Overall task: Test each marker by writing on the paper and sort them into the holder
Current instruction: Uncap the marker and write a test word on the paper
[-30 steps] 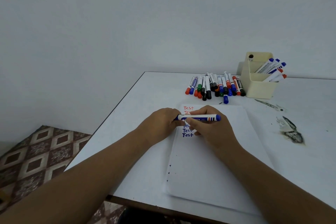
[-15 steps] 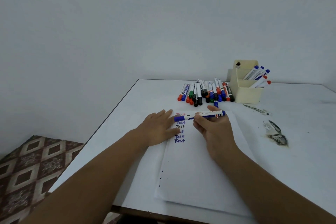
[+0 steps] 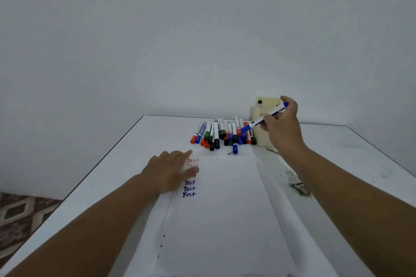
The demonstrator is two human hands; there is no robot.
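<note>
Head view: the right hand (image 3: 282, 128) is gripping a capped blue-and-white plastic marker (image 3: 263, 117), tilted in the air before the cream plastic holder (image 3: 256, 113). The left hand (image 3: 170, 170) is lying flat, fingers straight, on the white paper sheet (image 3: 221, 213). Loose markers (image 3: 221, 134) are lying between both hands.

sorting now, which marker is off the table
The blue marker, gripped in the right hand near the holder; all the others lie in the pile.
</note>
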